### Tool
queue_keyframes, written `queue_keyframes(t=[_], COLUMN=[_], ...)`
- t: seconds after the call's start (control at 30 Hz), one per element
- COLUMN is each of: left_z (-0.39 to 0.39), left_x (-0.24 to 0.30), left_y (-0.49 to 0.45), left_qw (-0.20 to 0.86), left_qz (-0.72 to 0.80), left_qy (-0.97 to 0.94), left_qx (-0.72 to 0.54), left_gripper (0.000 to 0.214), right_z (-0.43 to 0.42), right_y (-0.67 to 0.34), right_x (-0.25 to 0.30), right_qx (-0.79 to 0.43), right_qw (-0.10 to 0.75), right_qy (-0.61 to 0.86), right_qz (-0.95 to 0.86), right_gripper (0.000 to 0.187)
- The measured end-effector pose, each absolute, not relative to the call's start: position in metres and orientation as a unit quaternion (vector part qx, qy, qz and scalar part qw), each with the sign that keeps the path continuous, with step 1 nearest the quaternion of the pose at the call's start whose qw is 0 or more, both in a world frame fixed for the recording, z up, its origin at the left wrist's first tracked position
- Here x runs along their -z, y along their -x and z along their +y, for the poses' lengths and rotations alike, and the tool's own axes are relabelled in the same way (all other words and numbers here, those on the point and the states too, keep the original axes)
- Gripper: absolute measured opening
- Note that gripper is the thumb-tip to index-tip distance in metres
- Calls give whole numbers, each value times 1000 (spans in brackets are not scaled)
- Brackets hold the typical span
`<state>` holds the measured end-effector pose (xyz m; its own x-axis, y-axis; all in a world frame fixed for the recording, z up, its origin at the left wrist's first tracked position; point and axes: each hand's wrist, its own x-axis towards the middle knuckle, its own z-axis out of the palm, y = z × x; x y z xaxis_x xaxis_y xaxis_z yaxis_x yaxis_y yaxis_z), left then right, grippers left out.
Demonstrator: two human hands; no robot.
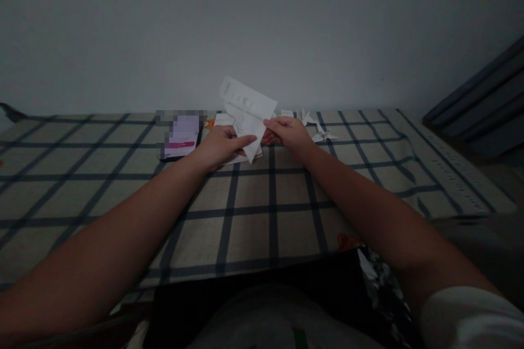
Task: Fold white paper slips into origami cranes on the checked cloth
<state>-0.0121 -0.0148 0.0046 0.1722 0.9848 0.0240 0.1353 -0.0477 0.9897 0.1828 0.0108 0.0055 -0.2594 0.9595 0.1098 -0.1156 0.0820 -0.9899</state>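
Note:
A white sheet of paper (pixel 249 108) with writing on it, partly folded over, is held up above the table between both hands. My left hand (pixel 224 146) grips its lower left part, thumb lying across the front. At the right edge, my right hand (pixel 289 132) pinches the paper between thumb and fingers. More white paper (pixel 235 160) lies flat on the tablecloth under and behind my left hand. Left of that hand is a phone (pixel 183 135) with a lit screen, partly blurred out.
Folded white paper pieces (pixel 323 134) lie beyond my right hand. A checked cloth (pixel 254 223) covers the table, which meets a plain wall (pixel 262 22) at the back. Dark draped fabric (pixel 483 98) hangs at the right. Something black and shiny (pixel 380 278) is near my lap.

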Motion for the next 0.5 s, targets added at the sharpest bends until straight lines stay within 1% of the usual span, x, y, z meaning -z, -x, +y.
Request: queue_keyframes(t=[0.23, 0.43, 0.5], left_z=[-14, -11, -12], left_x=[-2, 1, -1], left_y=[13, 10, 7], left_qw=[488, 551, 556], left_qz=[491, 450, 447], left_qy=[-579, -532, -521], left_qx=[-432, -459, -469], left_gripper=[31, 33, 34], right_z=[11, 15, 17], right_y=[-183, -183, -183], right_x=[-6, -2, -2], right_qx=[-592, -553, -540], right_qw=[472, 497, 506], right_qy=[352, 372, 377], right_qz=[-550, -556, -557], right_gripper=[31, 28, 26])
